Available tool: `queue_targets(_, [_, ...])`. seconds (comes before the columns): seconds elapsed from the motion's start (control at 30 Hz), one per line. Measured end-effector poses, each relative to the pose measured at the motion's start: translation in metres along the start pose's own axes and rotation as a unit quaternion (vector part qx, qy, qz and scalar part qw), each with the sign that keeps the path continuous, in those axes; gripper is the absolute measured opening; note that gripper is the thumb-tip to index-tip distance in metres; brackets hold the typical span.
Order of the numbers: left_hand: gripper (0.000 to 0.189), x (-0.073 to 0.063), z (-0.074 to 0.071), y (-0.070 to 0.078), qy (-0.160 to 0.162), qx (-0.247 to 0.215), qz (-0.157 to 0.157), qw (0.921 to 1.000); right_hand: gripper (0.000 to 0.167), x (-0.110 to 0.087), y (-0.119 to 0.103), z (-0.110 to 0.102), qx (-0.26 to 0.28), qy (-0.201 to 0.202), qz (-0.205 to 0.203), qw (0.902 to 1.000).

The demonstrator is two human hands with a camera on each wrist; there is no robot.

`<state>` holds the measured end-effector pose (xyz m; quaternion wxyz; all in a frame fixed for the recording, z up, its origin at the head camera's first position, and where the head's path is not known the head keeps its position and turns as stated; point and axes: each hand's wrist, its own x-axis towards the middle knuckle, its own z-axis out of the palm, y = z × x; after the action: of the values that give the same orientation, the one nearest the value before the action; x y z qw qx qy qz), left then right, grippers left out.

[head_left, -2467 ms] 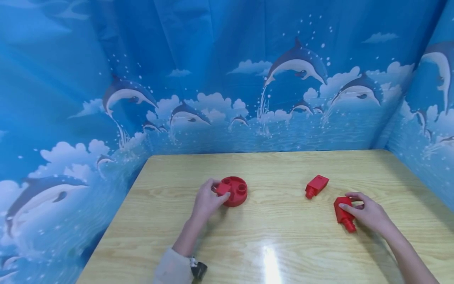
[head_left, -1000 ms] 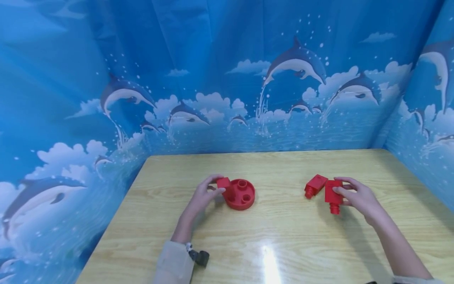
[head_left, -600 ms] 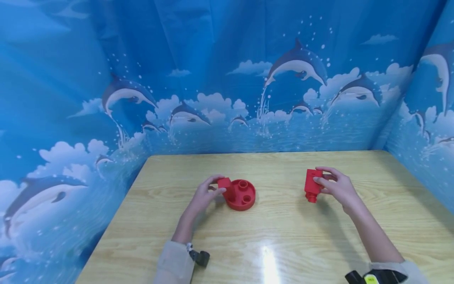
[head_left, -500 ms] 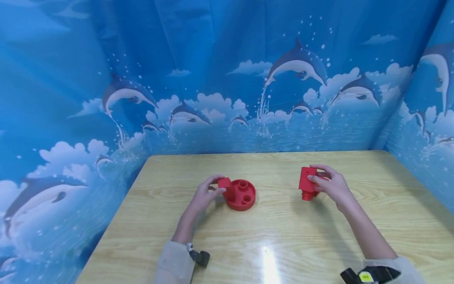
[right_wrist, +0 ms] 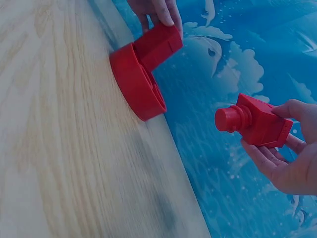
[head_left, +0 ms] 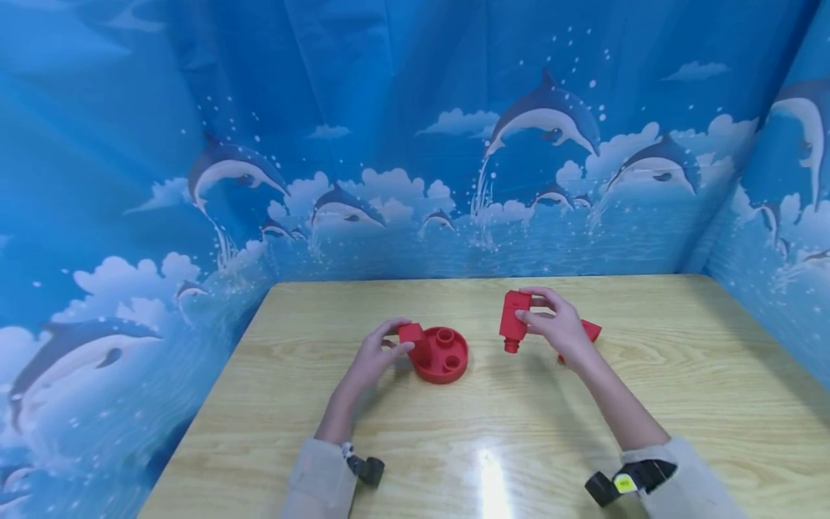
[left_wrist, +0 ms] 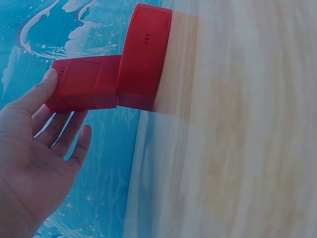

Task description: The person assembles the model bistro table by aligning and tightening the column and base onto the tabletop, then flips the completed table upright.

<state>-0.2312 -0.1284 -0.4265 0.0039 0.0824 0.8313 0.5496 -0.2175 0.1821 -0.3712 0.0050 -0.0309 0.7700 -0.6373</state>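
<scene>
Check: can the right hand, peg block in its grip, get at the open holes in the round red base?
Probably yes. The right hand holds the peg block above the table, peg down, right of the round base. Its two open holes face up; the left hand grips only the far-side block.

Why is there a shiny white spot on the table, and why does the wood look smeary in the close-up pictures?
Head view: the white streak is lamp glare on the glossy table. Left wrist view: the wood grain is blurred, while the round red base stays sharp. Right wrist view: the wood is soft too, but the red peg block is crisp.
</scene>
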Motion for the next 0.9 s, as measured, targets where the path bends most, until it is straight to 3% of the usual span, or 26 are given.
queue_targets(0.47, [0.048, 0.0, 0.001, 0.0, 0.001, 0.005, -0.001, 1.0, 0.046, 0.012, 0.007, 0.052, 0.032, -0.026, -0.056, 0.9976])
queue_targets(0.9, [0.046, 0.0, 0.0, 0.0, -0.001, 0.006, 0.01, 0.9999, 0.045, -0.002, 0.015, 0.081, 0.045, -0.073, -0.124, 0.9885])
